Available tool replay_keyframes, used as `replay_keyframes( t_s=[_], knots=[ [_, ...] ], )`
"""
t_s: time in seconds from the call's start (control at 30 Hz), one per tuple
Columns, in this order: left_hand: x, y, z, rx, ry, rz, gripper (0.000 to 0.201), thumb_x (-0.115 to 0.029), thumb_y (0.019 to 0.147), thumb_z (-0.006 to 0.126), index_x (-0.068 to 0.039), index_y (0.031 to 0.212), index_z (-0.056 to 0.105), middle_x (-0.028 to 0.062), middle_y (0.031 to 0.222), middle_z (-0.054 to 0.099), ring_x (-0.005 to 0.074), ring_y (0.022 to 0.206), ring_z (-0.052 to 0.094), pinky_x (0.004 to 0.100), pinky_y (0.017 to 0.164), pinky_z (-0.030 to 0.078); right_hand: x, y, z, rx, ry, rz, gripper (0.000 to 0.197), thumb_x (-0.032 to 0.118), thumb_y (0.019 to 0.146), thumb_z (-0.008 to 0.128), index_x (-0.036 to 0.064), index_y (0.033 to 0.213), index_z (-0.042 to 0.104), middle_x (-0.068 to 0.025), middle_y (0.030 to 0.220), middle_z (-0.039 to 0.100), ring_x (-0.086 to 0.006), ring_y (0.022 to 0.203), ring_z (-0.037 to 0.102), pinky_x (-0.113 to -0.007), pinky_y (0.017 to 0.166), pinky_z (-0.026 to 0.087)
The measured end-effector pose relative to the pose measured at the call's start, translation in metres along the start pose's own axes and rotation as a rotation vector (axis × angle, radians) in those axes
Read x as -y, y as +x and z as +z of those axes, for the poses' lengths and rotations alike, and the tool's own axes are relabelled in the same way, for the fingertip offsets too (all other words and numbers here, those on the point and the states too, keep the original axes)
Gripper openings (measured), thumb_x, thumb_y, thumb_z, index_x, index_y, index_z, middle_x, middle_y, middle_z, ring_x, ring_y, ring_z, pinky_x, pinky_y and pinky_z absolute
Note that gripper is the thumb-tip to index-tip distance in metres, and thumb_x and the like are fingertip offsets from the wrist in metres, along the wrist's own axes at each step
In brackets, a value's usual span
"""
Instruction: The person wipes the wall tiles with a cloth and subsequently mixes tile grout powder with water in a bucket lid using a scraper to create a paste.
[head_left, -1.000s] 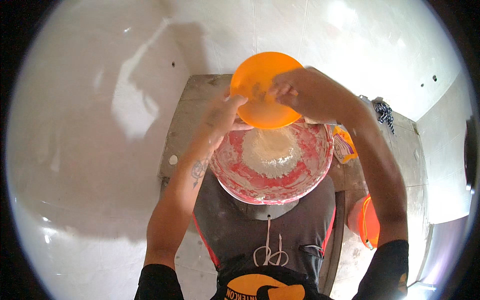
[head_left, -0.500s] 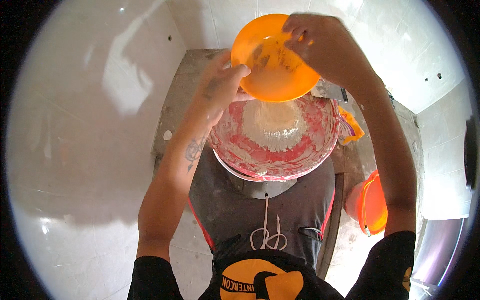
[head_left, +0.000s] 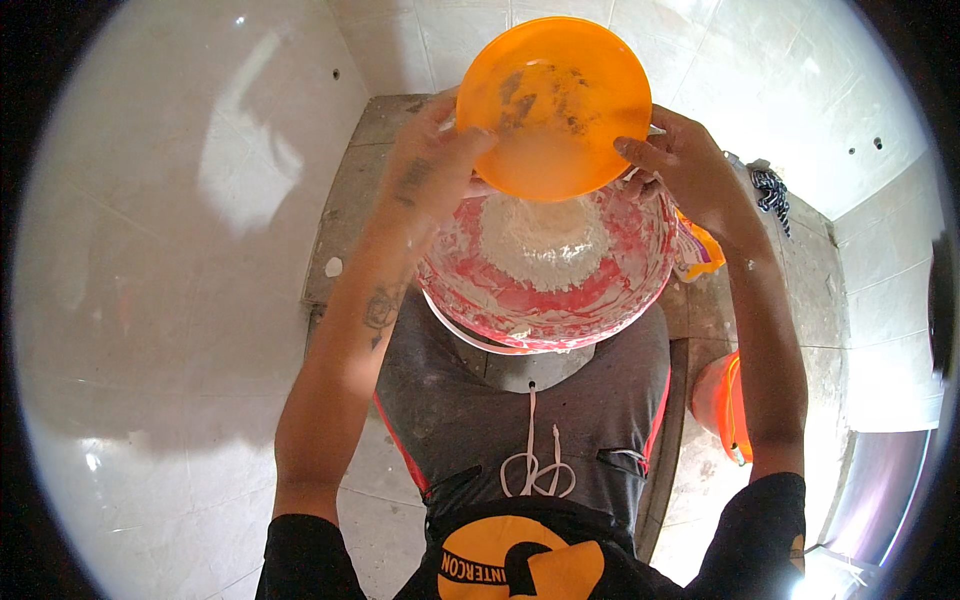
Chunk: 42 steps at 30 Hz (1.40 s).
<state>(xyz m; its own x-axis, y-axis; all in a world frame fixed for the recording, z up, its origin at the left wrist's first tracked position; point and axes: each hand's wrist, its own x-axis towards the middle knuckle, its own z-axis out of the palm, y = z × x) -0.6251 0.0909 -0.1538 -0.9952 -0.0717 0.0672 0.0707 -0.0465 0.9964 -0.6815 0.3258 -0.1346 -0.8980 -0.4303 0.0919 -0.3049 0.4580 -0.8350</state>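
Note:
A round orange bowl (head_left: 590,60) is tilted over a red basin (head_left: 640,290). Dark smudges mark its inside, and pale powder blurs toward its lower edge. My left hand (head_left: 435,150) grips the left rim, thumb over the edge. On the opposite rim, my right hand (head_left: 685,165) holds with its thumb inside and its fingers curled beneath. Under the bowl, a mound of off-white powder (head_left: 545,240) lies in the basin, whose walls are smeared with pale residue. The bowl hides the basin's far edge.
An orange-and-purple packet (head_left: 705,250) lies right of the basin. Beyond it is a black-and-white patterned cloth (head_left: 770,190). An orange bucket (head_left: 713,400) stands by my right forearm. Tiled walls (head_left: 150,250) rise at the left and back. My legs flank the basin.
My right hand has moved from inside the orange bowl to its right rim. The bowl has shifted slightly up and right. The powder mound in the basin looks fuller.

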Motion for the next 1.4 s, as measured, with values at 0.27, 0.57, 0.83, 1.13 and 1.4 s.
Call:
replay_keyframes(
  t_s=[0.27,0.57,0.83,1.13,1.4],
  knots=[
    [0.002,-0.004,0.006,-0.055,-0.034,0.035,0.048,-0.007,0.087,0.053,-0.005,0.133,0.044,0.0157,0.114,0.06,0.0234,0.097,0.064,0.0397,0.08,0.057,-0.006,-0.005,0.003,-0.024,0.09,-0.102,0.031,0.014,0.088,0.06,-0.0038,0.113,0.058,-0.0103,0.085,0.068,-0.0145,0.065,0.065,-0.028,0.059,0.054],
    [-0.001,0.004,-0.004,0.009,0.011,-0.005,0.042,-0.019,0.09,0.054,-0.005,0.129,0.048,0.0143,0.112,0.061,0.0238,0.098,0.064,0.0377,0.08,0.057,0.003,-0.006,-0.007,0.057,0.107,-0.022,0.031,0.016,0.089,0.059,-0.0034,0.113,0.058,-0.01,0.087,0.068,-0.0135,0.067,0.066,-0.027,0.062,0.055],
    [-0.04,-0.01,-0.011,0.117,0.065,-0.019,0.048,-0.03,0.093,0.053,0.004,0.127,0.046,0.0168,0.119,0.058,0.0261,0.102,0.063,0.0362,0.084,0.056,0.014,-0.005,-0.01,0.087,0.261,-0.023,0.037,0.03,0.094,0.055,-0.0028,0.113,0.057,-0.0078,0.081,0.065,-0.0094,0.063,0.062,-0.024,0.063,0.055],
    [-0.073,-0.027,0.008,0.166,0.201,0.114,0.052,-0.031,0.097,0.045,0.011,0.129,0.04,0.0252,0.117,0.056,0.0283,0.101,0.063,0.0367,0.088,0.054,0.044,-0.019,-0.026,0.05,0.37,0.053,0.04,0.013,0.091,0.06,-0.0089,0.122,0.049,-0.014,0.082,0.068,-0.0162,0.06,0.066,-0.026,0.057,0.056],
    [-0.058,-0.036,0.016,0.097,0.139,0.069,0.053,-0.03,0.095,0.05,0.003,0.134,0.039,0.0205,0.121,0.055,0.0271,0.105,0.061,0.0375,0.088,0.054,0.008,-0.024,-0.019,0.087,0.108,-0.131,0.052,0.033,0.093,0.056,-0.0037,0.129,0.046,-0.0136,0.093,0.068,-0.0126,0.068,0.067,-0.024,0.066,0.056]
  ],
)
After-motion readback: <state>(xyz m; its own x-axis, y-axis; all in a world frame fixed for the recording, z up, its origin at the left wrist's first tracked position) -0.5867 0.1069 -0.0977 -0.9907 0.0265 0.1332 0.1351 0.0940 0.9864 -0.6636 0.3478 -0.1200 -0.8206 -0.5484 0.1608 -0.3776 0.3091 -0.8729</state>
